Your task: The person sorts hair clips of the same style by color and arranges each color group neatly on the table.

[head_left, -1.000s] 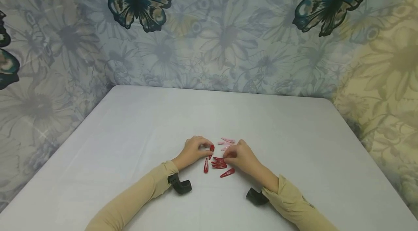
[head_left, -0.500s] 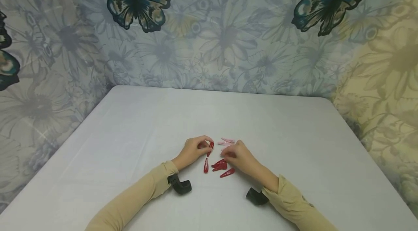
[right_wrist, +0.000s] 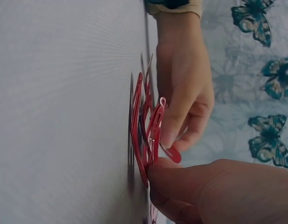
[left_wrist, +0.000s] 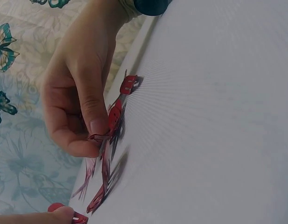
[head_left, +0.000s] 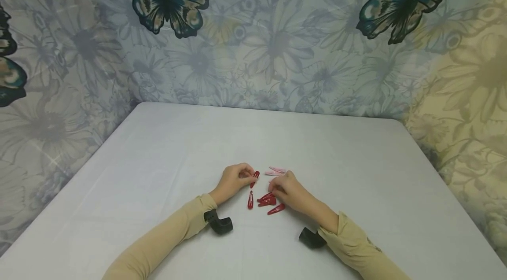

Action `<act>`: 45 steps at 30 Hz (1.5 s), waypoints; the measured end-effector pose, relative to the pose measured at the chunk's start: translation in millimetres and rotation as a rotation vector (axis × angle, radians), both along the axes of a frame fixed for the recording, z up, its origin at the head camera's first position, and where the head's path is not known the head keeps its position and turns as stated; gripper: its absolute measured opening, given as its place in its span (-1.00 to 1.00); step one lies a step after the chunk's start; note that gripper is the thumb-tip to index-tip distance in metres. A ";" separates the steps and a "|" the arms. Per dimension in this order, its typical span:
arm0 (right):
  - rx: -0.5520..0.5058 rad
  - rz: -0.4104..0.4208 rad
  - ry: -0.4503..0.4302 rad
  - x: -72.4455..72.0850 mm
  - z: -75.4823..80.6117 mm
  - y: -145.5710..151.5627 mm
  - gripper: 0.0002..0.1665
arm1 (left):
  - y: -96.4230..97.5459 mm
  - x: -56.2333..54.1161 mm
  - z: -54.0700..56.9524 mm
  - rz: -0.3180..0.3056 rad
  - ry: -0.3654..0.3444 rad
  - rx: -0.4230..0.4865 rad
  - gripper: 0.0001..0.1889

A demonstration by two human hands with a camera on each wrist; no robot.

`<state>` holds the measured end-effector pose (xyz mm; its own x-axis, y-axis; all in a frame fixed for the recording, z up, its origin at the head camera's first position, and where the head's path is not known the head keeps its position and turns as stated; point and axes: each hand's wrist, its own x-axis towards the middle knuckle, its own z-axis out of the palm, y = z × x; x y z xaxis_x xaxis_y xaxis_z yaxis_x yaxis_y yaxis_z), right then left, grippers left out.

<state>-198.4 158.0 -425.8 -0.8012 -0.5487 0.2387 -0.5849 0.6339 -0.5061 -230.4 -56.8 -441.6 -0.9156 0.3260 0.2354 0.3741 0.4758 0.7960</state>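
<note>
Near the middle of the table, my left hand (head_left: 236,179) pinches a red snap hair clip (head_left: 255,178) between thumb and fingertips. Facing it, my right hand (head_left: 290,189) has its thumb and fingertips together at a small pile of red hair clips (head_left: 267,200). In the left wrist view, the end of a red clip (left_wrist: 98,137) shows between the right hand's thumb and finger. A single red clip (head_left: 250,200) lies left of the pile, and another red clip (head_left: 276,209) lies to its lower right. The right hand partly covers the pile.
Several pink hair clips (head_left: 275,171) lie just beyond the right hand, partly hidden by it. A white cloth covers the table (head_left: 190,139). Butterfly-and-flower fabric (head_left: 273,51) hangs behind it. Black wrist devices (head_left: 221,224) sit at both cuffs.
The red pile has gone from a fanned-out layout to a tighter, tilted bunch under the right fingertips. My left hand has shifted its clip slightly up and away from the lone clip below.
</note>
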 end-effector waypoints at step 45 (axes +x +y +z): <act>0.013 -0.006 0.030 6.4 0.7 -1.7 -0.80 | -84.4 -54.0 36.5 0.270 0.005 -0.150 -0.83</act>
